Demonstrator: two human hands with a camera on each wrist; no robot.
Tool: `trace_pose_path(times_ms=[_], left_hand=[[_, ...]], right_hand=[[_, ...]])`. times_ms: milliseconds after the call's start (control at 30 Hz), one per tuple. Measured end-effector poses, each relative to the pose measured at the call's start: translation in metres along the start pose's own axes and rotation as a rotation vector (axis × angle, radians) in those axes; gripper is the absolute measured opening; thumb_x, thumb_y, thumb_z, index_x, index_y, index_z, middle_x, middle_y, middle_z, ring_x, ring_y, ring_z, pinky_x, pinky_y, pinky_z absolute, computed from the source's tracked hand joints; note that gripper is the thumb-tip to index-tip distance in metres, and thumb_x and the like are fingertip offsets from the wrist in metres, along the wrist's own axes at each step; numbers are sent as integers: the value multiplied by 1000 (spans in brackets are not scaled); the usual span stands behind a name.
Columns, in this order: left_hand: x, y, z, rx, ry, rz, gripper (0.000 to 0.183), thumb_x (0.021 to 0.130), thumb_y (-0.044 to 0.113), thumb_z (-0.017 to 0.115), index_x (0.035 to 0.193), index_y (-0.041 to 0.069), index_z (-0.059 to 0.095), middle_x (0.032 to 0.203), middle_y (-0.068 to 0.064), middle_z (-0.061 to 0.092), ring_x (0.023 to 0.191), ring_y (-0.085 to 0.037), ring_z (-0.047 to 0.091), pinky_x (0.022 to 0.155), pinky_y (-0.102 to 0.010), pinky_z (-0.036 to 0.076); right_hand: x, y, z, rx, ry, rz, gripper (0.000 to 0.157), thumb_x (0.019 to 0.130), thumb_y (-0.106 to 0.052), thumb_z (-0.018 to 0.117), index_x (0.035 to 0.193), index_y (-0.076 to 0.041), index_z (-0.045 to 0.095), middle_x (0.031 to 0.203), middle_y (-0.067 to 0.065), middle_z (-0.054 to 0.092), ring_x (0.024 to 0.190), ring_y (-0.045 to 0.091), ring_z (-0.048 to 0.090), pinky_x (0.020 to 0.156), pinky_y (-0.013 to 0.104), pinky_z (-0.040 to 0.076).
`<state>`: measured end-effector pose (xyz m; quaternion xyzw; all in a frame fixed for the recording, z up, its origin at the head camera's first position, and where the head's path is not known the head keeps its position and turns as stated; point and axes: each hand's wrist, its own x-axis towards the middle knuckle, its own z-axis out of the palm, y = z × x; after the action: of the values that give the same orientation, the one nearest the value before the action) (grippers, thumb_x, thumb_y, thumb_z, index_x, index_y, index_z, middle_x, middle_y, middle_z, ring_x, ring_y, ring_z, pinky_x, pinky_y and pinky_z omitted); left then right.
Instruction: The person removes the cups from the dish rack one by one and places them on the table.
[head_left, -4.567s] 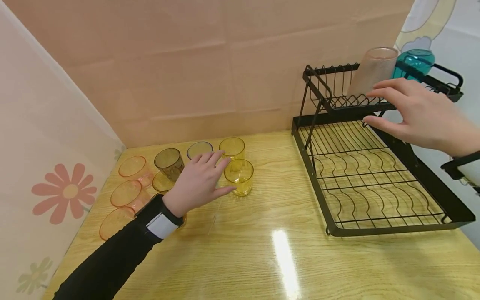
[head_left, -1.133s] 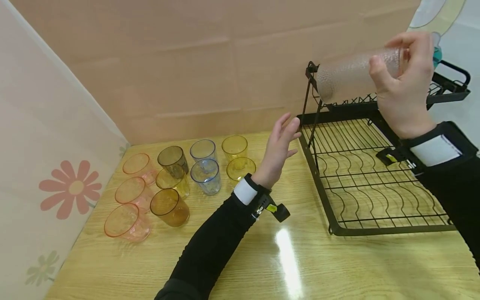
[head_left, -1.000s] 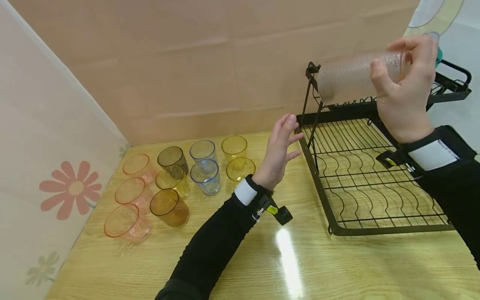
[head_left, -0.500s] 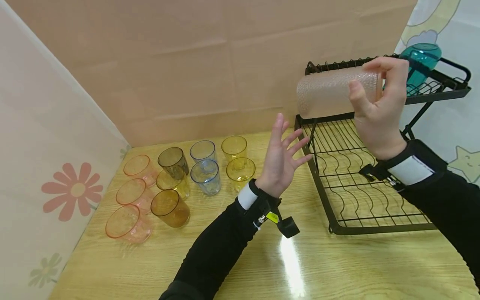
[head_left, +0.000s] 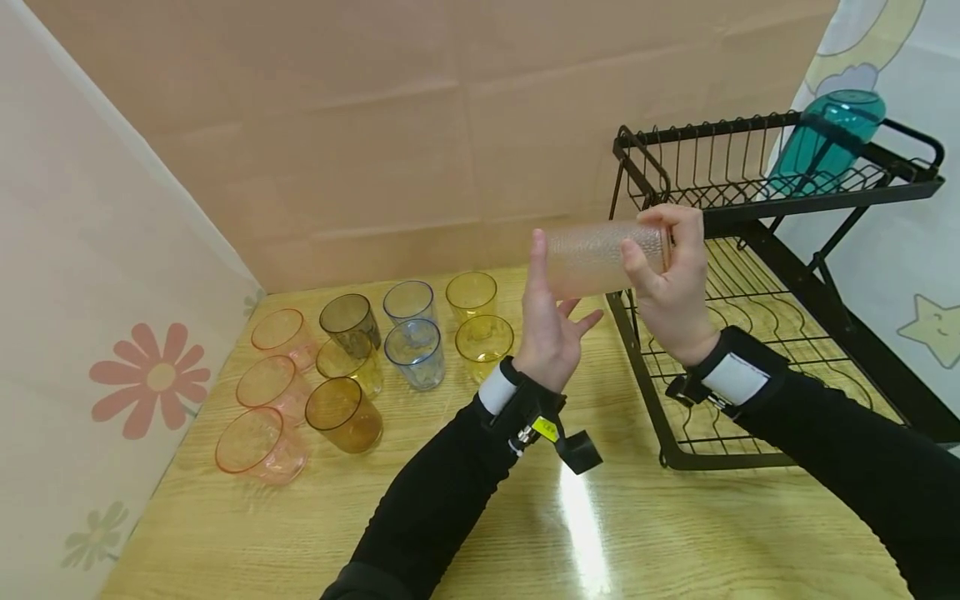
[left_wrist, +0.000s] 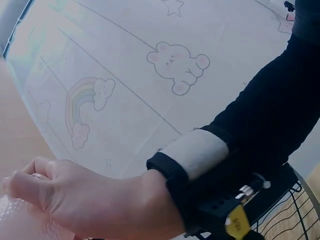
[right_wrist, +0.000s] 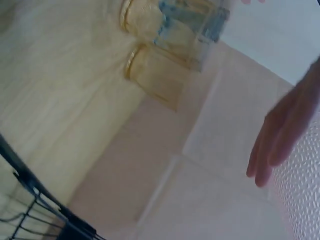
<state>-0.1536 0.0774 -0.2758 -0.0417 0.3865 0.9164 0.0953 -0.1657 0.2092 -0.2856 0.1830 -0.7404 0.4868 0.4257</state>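
A tall pink glass with a pebbled surface [head_left: 588, 258] lies sideways in the air between the hands, left of the dish rack's upper tier. My right hand [head_left: 675, 292] grips its right end, thumb in front and fingers over the top. At the glass's left end, my left hand [head_left: 551, 333] has its thumb upright and its other fingers extended to the right. In the left wrist view, the right hand [left_wrist: 95, 202] curls over the pebbled glass [left_wrist: 25, 222]. The left hand's straight fingers [right_wrist: 280, 140] overlap the glass [right_wrist: 302, 180] in the right wrist view.
A black two-tier dish rack [head_left: 783, 208] stands at right, with a teal glass jar [head_left: 832, 137] upside down on its upper tier. Several pink, amber, grey, blue and yellow glasses [head_left: 345, 412] stand at left on the wooden table [head_left: 465, 517].
My right hand took the pink glass from the rack's upper tier, tipped it sideways and brought it left and down to my left hand. The left hand moved right, away from the glasses.
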Motion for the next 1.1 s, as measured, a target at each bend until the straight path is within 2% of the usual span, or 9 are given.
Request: trace_pose_path(times_ms=[133, 367, 567, 667, 800, 900, 967, 1033, 1100], left_hand=[[6, -2, -5, -1, 85, 9, 69, 79, 66, 64, 127, 17, 56, 117, -8, 61, 110, -30, 56, 91, -61, 39], [14, -6, -13, -77, 291, -31, 65, 72, 56, 78, 119, 16, 59, 115, -10, 58, 106, -30, 54, 83, -49, 47], [16, -5, -18, -85, 359, -19, 63, 72, 48, 81, 118, 14, 54, 117, -11, 55, 105, -30, 53, 81, -41, 49], [17, -3, -21, -59, 358, 3, 61, 73, 46, 81, 118, 14, 54, 118, -11, 53, 105, -30, 54, 81, -41, 49], [17, 4, -26, 10, 298, 66, 51, 78, 44, 77, 113, 11, 59, 113, -9, 56, 101, -27, 55, 80, -40, 49], [17, 10, -35, 77, 222, 147, 36, 83, 40, 72, 102, 11, 63, 101, -5, 58, 92, -22, 56, 74, -36, 48], [15, 14, -42, 128, 171, 214, 28, 87, 37, 69, 99, 11, 64, 95, -2, 58, 87, -19, 54, 70, -33, 47], [13, 18, -51, 177, 125, 277, 23, 89, 31, 67, 100, 11, 65, 95, -1, 58, 88, -16, 54, 72, -31, 45], [9, 21, -60, 231, 78, 338, 24, 91, 25, 66, 108, 9, 65, 102, -3, 60, 95, -17, 55, 80, -31, 45]], right_hand=[[-13, 3, 7, 6, -43, -12, 46, 88, -24, 58, 117, 8, 45, 114, -12, 38, 103, 12, 42, 72, 29, 41], [-32, 7, 16, 20, -58, -19, 49, 87, -31, 60, 113, 7, 45, 117, -8, 41, 110, 12, 40, 79, 39, 41], [-36, 10, 20, 18, -85, -45, 51, 89, -37, 59, 113, 6, 45, 117, 6, 45, 112, 13, 39, 81, 43, 41], [-32, 11, 19, -5, -130, -70, 53, 91, -41, 56, 112, 7, 44, 116, 18, 44, 111, 14, 40, 79, 40, 41], [-24, 7, 12, -32, -233, -104, 50, 93, -36, 58, 113, 8, 46, 116, 25, 45, 105, 15, 43, 68, 24, 42], [-15, 1, 4, -50, -371, -110, 35, 92, -19, 63, 113, 6, 51, 116, 21, 50, 99, 14, 45, 61, 19, 43], [-10, -4, -3, -59, -485, -98, 28, 89, -6, 65, 114, 3, 54, 115, 15, 53, 97, 14, 48, 64, 19, 46], [-6, -9, -10, -82, -606, -91, 30, 86, 2, 68, 114, 0, 56, 114, 10, 55, 96, 13, 51, 66, 22, 49], [-4, -14, -17, -124, -719, -87, 33, 85, 3, 70, 115, -3, 58, 112, 5, 57, 94, 12, 54, 66, 24, 50]])
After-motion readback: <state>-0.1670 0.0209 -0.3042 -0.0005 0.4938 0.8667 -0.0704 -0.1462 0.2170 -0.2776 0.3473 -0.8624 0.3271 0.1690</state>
